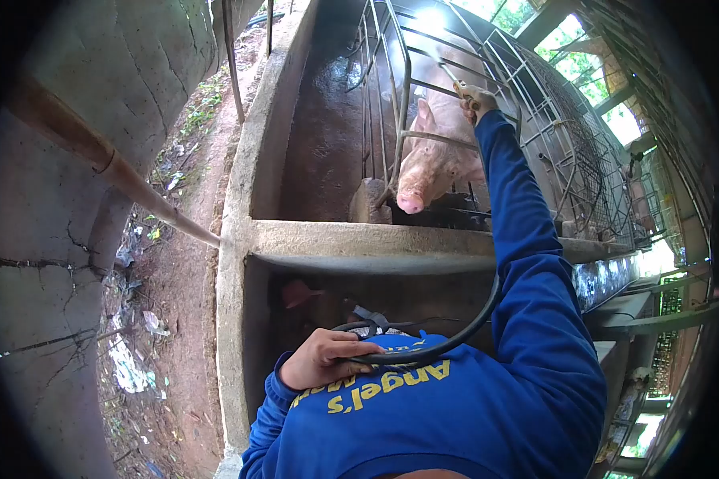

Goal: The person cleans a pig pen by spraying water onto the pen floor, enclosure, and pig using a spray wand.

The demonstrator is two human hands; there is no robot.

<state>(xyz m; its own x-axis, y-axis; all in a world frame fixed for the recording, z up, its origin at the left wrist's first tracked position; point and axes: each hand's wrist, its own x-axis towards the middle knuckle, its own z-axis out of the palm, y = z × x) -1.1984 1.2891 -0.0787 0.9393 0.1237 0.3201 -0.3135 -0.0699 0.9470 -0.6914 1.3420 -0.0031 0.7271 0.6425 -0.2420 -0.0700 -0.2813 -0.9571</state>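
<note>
Black hose (457, 340) loops across the blue shirt (463, 423), left hand (324, 358) curled round it, right hand (477, 102) clenching a pale rod (450, 73) near the pig (443, 136); keeping slack there should prevent kinks.

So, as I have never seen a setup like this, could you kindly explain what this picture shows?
There is no machine here: a person works with bare hands, and the single picture comes from a camera worn on their head, looking forward and down. That is why the blue shirt fills the bottom.

The left hand holds a dark hose near the chest. The right hand reaches out, gripping a thin pale piece I cannot identify.

Ahead, a pig stands behind metal bars, beyond a low concrete wall. On the near side of that wall lies a reddish object, too dim to name.
</note>
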